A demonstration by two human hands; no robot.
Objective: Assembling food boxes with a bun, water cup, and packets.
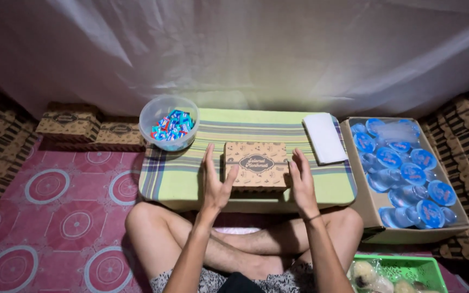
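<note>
A closed brown patterned cardboard box (256, 164) with a dark oval label lies on a low table covered by a green striped cloth (175, 176). My left hand (216, 182) hovers at the box's left side, fingers spread and palm turned toward it, thumb close to the box corner. At the box's right end my right hand (301, 182) stands with fingers apart, its fingertips near or touching the edge. Neither hand holds anything. I sit cross-legged behind the table.
A clear plastic bowl (168, 122) of small blue wrapped sweets and a white napkin stack (324, 138) sit on the table. Right: an open carton (373, 209) of blue-lidded water cups, a green basket (403, 267) of wrapped snacks. Left: closed brown boxes (69, 123) on the red patterned mat.
</note>
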